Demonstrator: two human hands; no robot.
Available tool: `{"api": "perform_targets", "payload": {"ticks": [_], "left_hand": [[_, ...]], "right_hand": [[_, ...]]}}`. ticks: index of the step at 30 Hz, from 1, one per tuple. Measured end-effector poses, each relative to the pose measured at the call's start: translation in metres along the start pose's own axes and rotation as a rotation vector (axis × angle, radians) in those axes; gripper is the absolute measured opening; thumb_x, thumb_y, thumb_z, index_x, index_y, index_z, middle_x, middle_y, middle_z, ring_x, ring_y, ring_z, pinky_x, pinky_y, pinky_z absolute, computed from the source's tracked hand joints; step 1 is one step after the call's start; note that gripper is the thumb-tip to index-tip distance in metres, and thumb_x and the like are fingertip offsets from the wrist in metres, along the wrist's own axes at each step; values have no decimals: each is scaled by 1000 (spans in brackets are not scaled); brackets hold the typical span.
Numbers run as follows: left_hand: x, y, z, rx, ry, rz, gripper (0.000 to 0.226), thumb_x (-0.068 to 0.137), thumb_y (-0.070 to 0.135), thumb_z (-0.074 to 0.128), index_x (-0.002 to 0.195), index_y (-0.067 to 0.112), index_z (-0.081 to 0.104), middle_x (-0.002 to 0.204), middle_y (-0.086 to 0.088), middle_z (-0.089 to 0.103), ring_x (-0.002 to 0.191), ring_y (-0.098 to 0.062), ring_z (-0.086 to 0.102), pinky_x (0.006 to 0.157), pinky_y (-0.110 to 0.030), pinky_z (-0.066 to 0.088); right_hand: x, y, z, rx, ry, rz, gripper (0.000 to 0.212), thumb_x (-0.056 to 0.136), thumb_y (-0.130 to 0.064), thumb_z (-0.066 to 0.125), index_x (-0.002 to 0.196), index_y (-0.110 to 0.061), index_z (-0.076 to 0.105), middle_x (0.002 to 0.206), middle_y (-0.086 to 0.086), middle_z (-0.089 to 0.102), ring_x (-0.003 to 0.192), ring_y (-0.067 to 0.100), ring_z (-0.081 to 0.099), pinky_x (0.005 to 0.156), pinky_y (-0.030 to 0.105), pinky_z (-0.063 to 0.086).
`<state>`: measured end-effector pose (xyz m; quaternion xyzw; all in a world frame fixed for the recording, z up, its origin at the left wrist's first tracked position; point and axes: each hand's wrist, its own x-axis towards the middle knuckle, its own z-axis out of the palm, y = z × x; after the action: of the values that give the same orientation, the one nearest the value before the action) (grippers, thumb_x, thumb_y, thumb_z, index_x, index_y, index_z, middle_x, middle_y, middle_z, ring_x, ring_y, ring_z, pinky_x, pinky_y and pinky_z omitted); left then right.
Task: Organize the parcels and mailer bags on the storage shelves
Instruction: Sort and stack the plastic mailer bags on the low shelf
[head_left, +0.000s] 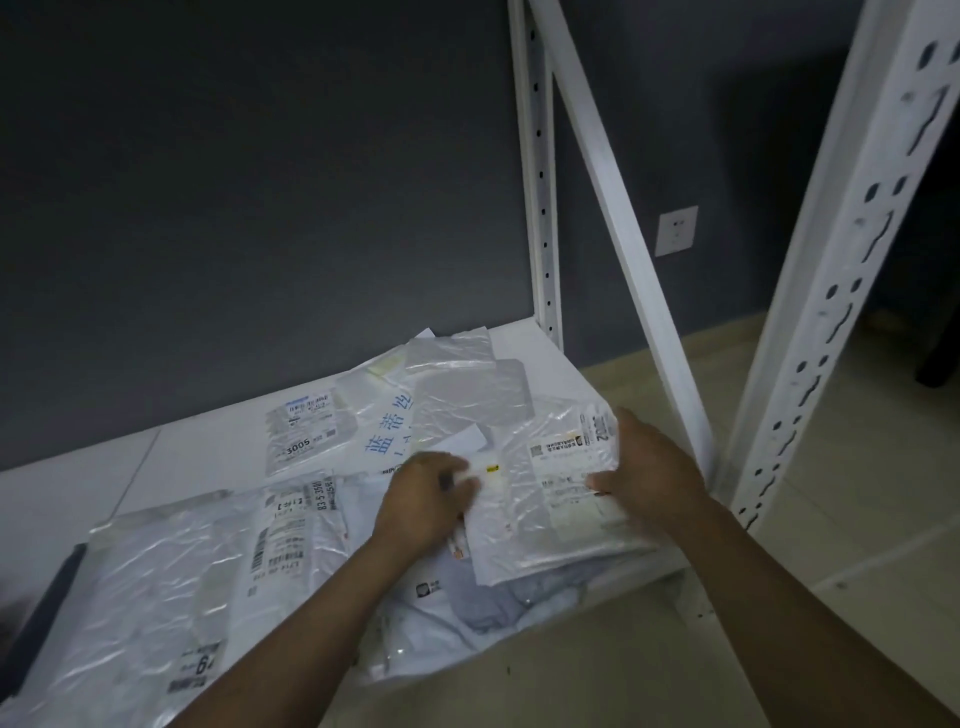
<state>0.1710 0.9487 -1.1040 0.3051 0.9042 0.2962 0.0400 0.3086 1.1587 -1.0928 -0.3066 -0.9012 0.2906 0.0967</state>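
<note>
Mailer bags cover the right half of the white shelf (78, 493), and we hold one of them, a clear mailer bag (535, 519) with a printed label, close to the shelf's front right corner. Our left hand (421, 504) grips its left edge, fingers curled and pinching the plastic. Our right hand (649, 473) grips its right edge, thumb on top over the label and fingers wrapped around the side. The bag rests on the pile, partly over a grey-blue bag (478, 592) that reaches past the shelf's front edge. Behind it, toward the back edge, lies a bag with blue characters (389, 421), overlapped by other crumpled clear bags, and just to its left is a bag labelled 3005 (304, 431). A large clear bag (156, 571) with barcode stickers lies along the front edge to the left of our left arm, and a dark flat object (47, 613) lies beside it at the left; we cannot tell what it is. A white perforated post (852, 260) stands at the front right corner, a second post (540, 182) at the back right corner, and a diagonal brace (613, 208) runs between them. A dark grey wall (260, 182) behind carries a white socket (675, 230), and the pale tiled floor (857, 493) shows to the right.
</note>
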Motion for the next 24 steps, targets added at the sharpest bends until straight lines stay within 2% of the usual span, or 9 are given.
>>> {"api": "perform_targets", "payload": {"ticks": [2,3,5,7,11,15,19,21,24], "left_hand": [[13,-3,-1,-81,123,-84,36,87,36,66,116,15,68,118,-2,64,101,-16,62,84,-20,44],[22,-6,0,-79,154,-113,40,87,40,64,118,15,67,119,-5,65,104,-19,62,88,-25,46],[42,-13,2,-34,162,-166,50,85,49,60,122,15,64,122,-12,64,113,-28,59,95,-35,46],[60,-16,4,0,133,-249,57,87,48,60,132,13,55,130,-15,58,120,-32,54,99,-37,43],[83,-18,9,97,71,-284,70,86,45,66,141,10,42,136,-16,54,124,-34,50,99,-36,40],[88,-23,16,-110,151,-275,80,77,26,79,144,9,38,131,-13,59,122,-32,53,97,-34,41],[86,-27,14,-251,286,-285,43,79,23,77,118,13,63,92,-8,71,92,-24,65,74,-28,44],[87,-27,7,-268,321,-285,18,82,23,74,97,14,71,81,-4,68,81,-22,63,62,-26,38],[90,-25,-10,-320,407,-307,10,84,23,71,87,13,69,79,0,65,77,-21,62,56,-23,36]], "right_hand": [[4,-6,5,-206,89,-78,87,76,-39,77,147,-26,27,141,5,45,126,27,46,104,40,40],[5,-9,8,-230,90,-140,86,80,-43,72,150,-29,23,149,4,37,134,27,37,111,42,33],[7,-16,14,-191,-5,-267,73,88,-50,59,150,-34,24,158,-3,24,144,21,21,118,39,17],[7,-21,21,-136,-144,-324,63,91,-58,49,147,-38,30,159,-7,20,147,15,13,118,35,8],[9,-17,38,-187,-259,-334,65,88,-66,44,147,-42,29,161,-6,14,148,14,7,119,38,7],[10,-10,45,-169,-284,-322,67,87,-66,48,147,-43,27,161,-7,12,148,15,9,118,36,10],[12,-11,50,-168,-270,-326,69,85,-66,51,147,-44,28,161,-8,12,148,14,9,118,35,11],[12,-11,52,-148,-274,-318,69,85,-66,51,146,-45,28,161,-9,11,148,13,8,118,36,11],[11,-13,54,-149,-257,-313,68,85,-65,51,146,-45,28,161,-10,11,148,12,8,117,35,11]]}}
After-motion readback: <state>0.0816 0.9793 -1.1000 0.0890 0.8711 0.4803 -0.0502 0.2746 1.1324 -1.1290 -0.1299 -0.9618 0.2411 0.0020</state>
